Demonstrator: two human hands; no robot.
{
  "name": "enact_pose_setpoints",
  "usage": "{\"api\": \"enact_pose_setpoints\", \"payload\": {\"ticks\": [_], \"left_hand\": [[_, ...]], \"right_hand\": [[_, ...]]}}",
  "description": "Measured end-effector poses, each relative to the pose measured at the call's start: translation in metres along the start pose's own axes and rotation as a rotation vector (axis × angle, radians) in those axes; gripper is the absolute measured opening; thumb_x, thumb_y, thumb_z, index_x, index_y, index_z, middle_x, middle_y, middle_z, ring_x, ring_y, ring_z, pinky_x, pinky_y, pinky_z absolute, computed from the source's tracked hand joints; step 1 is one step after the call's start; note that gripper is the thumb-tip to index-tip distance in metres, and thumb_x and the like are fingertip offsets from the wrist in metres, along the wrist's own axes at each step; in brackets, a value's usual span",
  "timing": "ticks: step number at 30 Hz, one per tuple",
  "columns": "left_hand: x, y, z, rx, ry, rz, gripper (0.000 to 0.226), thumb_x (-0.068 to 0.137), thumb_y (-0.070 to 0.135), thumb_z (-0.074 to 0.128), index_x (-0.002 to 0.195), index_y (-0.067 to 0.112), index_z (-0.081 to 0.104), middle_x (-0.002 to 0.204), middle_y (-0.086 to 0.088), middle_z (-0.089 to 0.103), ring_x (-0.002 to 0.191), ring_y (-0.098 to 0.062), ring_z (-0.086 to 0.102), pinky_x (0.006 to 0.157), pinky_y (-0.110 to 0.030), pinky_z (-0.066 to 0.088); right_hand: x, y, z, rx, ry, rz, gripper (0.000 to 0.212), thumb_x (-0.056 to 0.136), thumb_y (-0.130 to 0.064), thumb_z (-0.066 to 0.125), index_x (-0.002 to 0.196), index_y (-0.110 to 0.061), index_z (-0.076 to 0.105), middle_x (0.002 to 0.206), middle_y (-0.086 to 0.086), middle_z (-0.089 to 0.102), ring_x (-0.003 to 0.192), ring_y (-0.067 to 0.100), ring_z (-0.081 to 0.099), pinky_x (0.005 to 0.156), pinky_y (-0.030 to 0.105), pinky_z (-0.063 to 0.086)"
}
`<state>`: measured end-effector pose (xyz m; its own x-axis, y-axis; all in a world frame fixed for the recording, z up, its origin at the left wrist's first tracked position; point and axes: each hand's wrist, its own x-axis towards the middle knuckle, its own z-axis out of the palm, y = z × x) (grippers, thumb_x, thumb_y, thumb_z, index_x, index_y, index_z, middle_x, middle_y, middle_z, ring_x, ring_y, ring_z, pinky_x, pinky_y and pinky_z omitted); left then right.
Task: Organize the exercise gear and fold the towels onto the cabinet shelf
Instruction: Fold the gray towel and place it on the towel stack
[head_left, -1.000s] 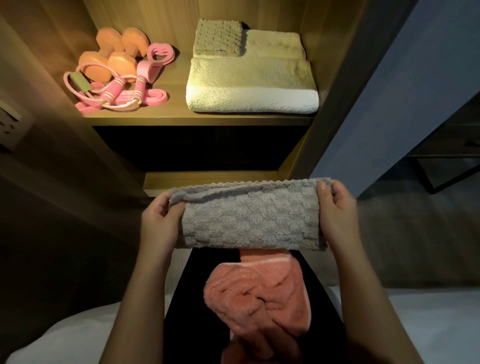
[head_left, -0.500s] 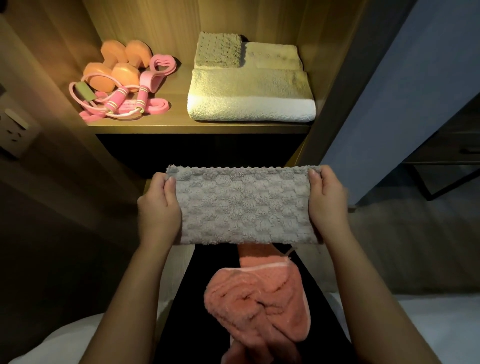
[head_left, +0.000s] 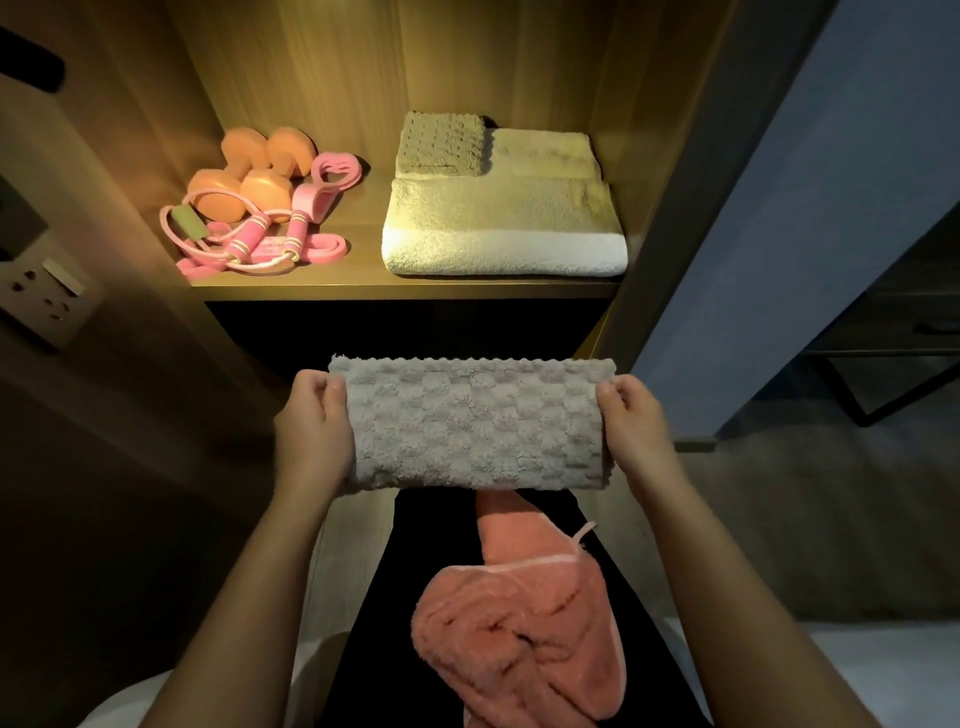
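Below the lit cabinet shelf (head_left: 363, 285), the person holds a folded grey towel (head_left: 475, 423) level between both hands, above the lap and short of the shelf edge. The left hand (head_left: 311, 431) pinches its left end and the right hand (head_left: 636, 426) its right end. The thumbs lie on top, and the other fingers curl underneath, mostly hidden.

On the shelf the exercise gear is grouped at the left: orange dumbbells (head_left: 244, 182), with a pink jump rope (head_left: 249, 244) looped in front of them. At the right lies a large white towel (head_left: 498, 234), folded, with a small grey-green towel (head_left: 441, 145) and a cream towel (head_left: 545, 156) behind it. A coral towel (head_left: 524, 623) sits crumpled on the lap, not yet folded.

The step in hand appears to be finishing the fold of the grey towel. It likely needs either one more fold to match the small towel on the shelf, or a lift forward to set it on the stack. Both ends should stay pinched so the layers do not slide apart.

A second ago the top layer was curled over and only half laid down. Now it lies flat, with the scalloped edge straight across the top, and the shelf sits closer above the towel in the view.
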<state>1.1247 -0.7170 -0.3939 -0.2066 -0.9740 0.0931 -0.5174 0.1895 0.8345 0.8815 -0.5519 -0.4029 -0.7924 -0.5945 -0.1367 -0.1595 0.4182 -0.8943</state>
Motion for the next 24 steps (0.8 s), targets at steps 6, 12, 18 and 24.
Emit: {"api": "enact_pose_setpoints", "payload": {"ticks": [6, 12, 18, 24], "left_hand": [[0.003, -0.012, 0.008, 0.097, -0.043, 0.006, 0.024, 0.103, 0.032, 0.038, 0.092, 0.016, 0.052, 0.076, -0.003, 0.054, 0.061, -0.017, 0.047, 0.055, -0.034, 0.037], [0.013, -0.006, 0.025, -0.09, -0.115, -0.195, 0.026, 0.104, 0.026, 0.039, 0.09, 0.007, 0.05, 0.074, -0.005, 0.046, 0.064, -0.018, 0.041, 0.057, -0.033, 0.032], [0.014, -0.004, 0.024, -0.186, -0.31, -0.304, 0.041, 0.104, 0.022, 0.043, 0.065, 0.012, 0.036, 0.05, -0.004, 0.03, 0.036, -0.014, 0.031, 0.042, -0.025, 0.028], [0.014, -0.009, 0.03, -0.165, -0.403, -0.309, 0.031, 0.1, 0.02, 0.049, 0.07, 0.01, 0.045, 0.048, -0.005, 0.041, 0.05, -0.021, 0.043, 0.061, -0.031, 0.037]], "right_hand": [[0.006, 0.009, 0.005, -0.196, 0.122, -0.113, 0.021, 0.104, -0.028, 0.04, 0.087, -0.019, 0.049, 0.07, -0.004, 0.051, 0.062, 0.007, 0.046, 0.051, 0.025, 0.032], [0.023, 0.007, 0.001, -0.114, 0.047, -0.032, 0.025, 0.104, -0.028, 0.038, 0.088, -0.014, 0.051, 0.075, -0.003, 0.049, 0.067, 0.01, 0.044, 0.058, 0.029, 0.035], [0.026, 0.01, -0.002, -0.051, 0.042, -0.013, 0.027, 0.105, -0.028, 0.036, 0.096, -0.008, 0.053, 0.08, 0.001, 0.051, 0.069, 0.011, 0.045, 0.06, 0.03, 0.036], [0.037, 0.022, 0.0, -0.097, 0.022, -0.024, 0.027, 0.105, -0.027, 0.037, 0.096, -0.007, 0.053, 0.082, 0.001, 0.051, 0.07, 0.01, 0.045, 0.061, 0.027, 0.036]]}}
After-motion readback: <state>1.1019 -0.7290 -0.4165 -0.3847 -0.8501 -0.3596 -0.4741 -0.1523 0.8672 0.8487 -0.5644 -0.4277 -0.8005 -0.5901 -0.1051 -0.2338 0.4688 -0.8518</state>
